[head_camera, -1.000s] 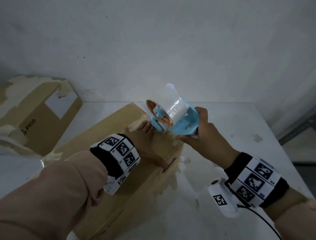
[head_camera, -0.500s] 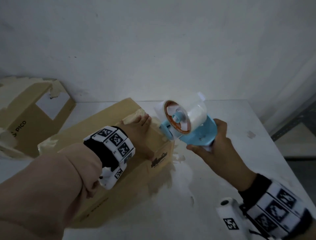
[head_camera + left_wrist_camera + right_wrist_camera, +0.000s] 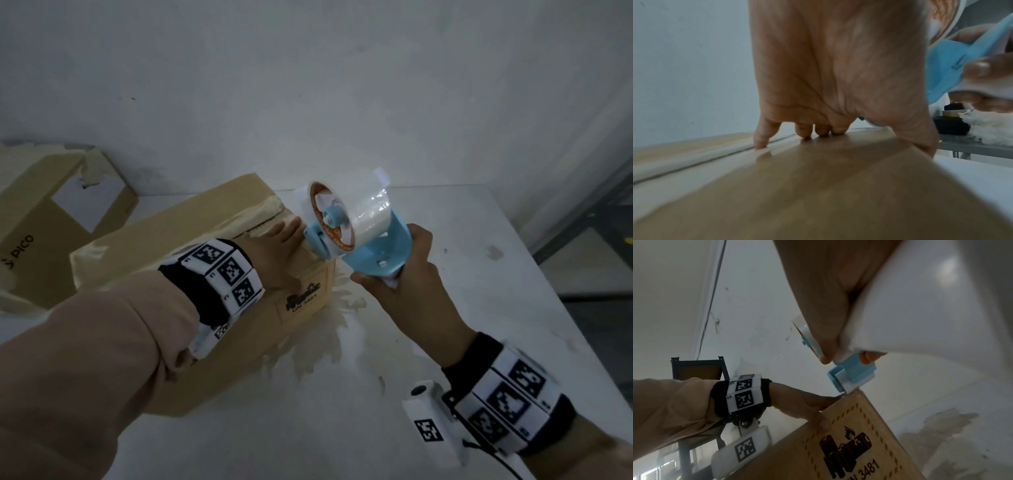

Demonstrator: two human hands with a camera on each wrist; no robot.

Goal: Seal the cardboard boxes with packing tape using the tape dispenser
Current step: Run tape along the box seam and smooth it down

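A long brown cardboard box (image 3: 144, 253) lies on the white table (image 3: 462, 308), its top seam (image 3: 694, 164) covered with old tape. My left hand (image 3: 274, 250) lies flat on the box top near its right end, fingers (image 3: 818, 129) straight and thumb over the end face with a battery label (image 3: 846, 449). My right hand (image 3: 400, 270) grips the handle of a blue tape dispenser (image 3: 370, 246) carrying a clear tape roll (image 3: 363, 209). The dispenser's front end (image 3: 849, 379) touches the box's top right edge beside my left hand.
A second cardboard box (image 3: 44, 219) marked PICO, with torn tape, stands at the back left against the wall. Tape residue (image 3: 329, 335) stains the table beside the box end. A metal shelf (image 3: 589, 219) stands off the table's right side.
My right hand has swung the dispenser round and brought it down to the box's right end edge. The left hand has stayed flat on the box top.
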